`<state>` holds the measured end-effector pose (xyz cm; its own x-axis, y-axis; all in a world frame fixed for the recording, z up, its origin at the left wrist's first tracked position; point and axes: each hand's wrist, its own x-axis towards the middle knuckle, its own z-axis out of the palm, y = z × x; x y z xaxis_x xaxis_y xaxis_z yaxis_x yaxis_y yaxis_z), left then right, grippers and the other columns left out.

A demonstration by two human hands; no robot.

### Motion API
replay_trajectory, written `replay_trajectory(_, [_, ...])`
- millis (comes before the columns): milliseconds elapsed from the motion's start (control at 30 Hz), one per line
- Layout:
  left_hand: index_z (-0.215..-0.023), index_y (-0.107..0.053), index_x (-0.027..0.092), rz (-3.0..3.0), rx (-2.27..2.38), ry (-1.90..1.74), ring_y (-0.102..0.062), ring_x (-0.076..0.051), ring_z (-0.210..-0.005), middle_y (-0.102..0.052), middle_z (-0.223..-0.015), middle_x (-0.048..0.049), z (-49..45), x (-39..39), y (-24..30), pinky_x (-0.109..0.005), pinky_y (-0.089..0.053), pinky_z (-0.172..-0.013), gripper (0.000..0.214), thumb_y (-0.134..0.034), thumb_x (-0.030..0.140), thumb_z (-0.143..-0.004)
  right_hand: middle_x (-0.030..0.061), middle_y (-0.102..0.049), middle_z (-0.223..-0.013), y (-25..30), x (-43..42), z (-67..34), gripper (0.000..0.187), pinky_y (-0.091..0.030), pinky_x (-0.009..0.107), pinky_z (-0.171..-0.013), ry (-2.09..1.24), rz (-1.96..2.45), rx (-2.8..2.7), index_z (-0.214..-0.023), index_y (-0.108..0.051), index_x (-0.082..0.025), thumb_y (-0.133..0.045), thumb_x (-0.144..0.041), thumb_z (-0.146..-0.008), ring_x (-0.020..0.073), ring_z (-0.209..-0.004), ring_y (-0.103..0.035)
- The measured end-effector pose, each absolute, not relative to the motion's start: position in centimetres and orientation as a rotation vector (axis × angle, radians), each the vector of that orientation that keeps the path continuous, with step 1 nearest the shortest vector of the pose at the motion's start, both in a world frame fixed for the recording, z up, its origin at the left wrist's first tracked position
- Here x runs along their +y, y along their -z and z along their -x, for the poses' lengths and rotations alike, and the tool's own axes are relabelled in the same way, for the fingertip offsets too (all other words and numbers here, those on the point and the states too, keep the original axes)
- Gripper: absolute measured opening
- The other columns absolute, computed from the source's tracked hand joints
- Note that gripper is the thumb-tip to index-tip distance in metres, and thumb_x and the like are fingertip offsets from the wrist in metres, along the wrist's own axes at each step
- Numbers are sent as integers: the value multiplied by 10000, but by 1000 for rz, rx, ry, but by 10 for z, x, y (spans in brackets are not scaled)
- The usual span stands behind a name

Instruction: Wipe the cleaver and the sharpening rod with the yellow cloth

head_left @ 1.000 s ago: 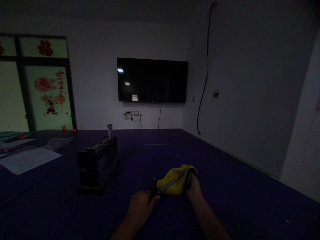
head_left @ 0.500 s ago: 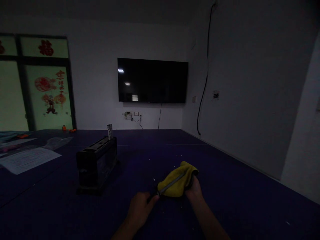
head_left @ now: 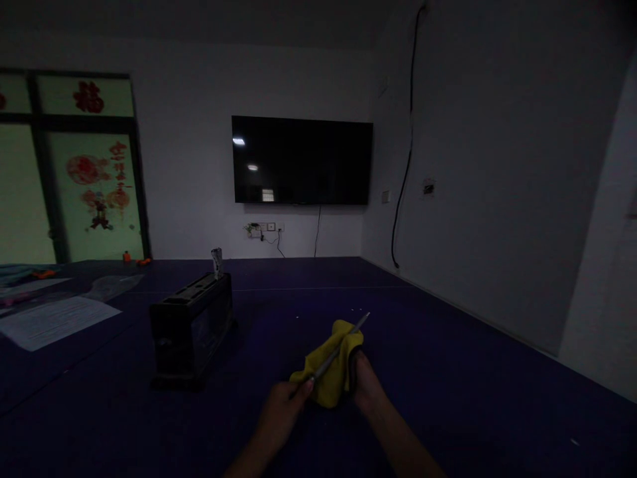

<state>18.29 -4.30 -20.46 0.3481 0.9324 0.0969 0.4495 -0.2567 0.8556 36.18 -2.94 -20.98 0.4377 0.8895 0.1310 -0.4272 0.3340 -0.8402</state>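
My left hand is closed around the dark handle of a knife. Its thin blade points up and to the right, its tip showing past the cloth. My right hand grips a yellow cloth that is folded around the middle of the blade. Both hands are low in the middle of the view, above a dark blue surface. A dark knife block stands to the left of my hands, with one pale handle sticking out of its far end.
Sheets of paper and clear plastic lie at the far left. A black TV hangs on the back wall, with sockets below it. A cable runs down the right wall. The room is dim.
The cloth and my right hand have slid down the blade toward my left hand, so the blade's tip now sticks out beyond the cloth. Both hands shifted slightly left.
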Motion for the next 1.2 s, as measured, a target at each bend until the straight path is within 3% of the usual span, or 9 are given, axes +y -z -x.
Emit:
replay_trajectory(233, [-466,-385,207,-1737,1129,-880,-360,-106,-450,-314,-387,40,-187,-44,204,-233,-225,-438,714,-242,891,-609,26,-702,-685,204,-42,-338,312,-518,332,-645,-1211,743,-704,-785,-655,-179,-770,-367,-563,213,-618,-653])
replay_trajectory(700, [-480,-422,193,-1340,1069,-811,-264,-46,-299,-325,-349,73,-190,-48,201,-201,-116,-358,721,-417,912,-438,34,-709,-693,198,-48,-327,276,-508,320,-668,-1237,756,-768,-757,-671,-178,-792,-265,-525,205,-636,-660])
replay_trajectory(967, [-546,-430,194,-1222,946,-719,-209,-36,-247,-318,-323,91,-188,-56,197,-183,-98,-317,672,-418,867,-550,45,-721,-715,197,-50,-326,287,-511,314,-647,-1255,759,-800,-742,-662,-168,-800,-218,-494,203,-628,-660])
replay_trajectory(1200, [-575,-415,209,-1087,843,-523,-213,-52,-228,-295,-333,104,-182,-51,199,-190,-77,-292,646,-403,855,-570,45,-720,-705,195,-51,-324,270,-513,309,-649,-1267,761,-846,-734,-672,-166,-794,-217,-498,202,-622,-663])
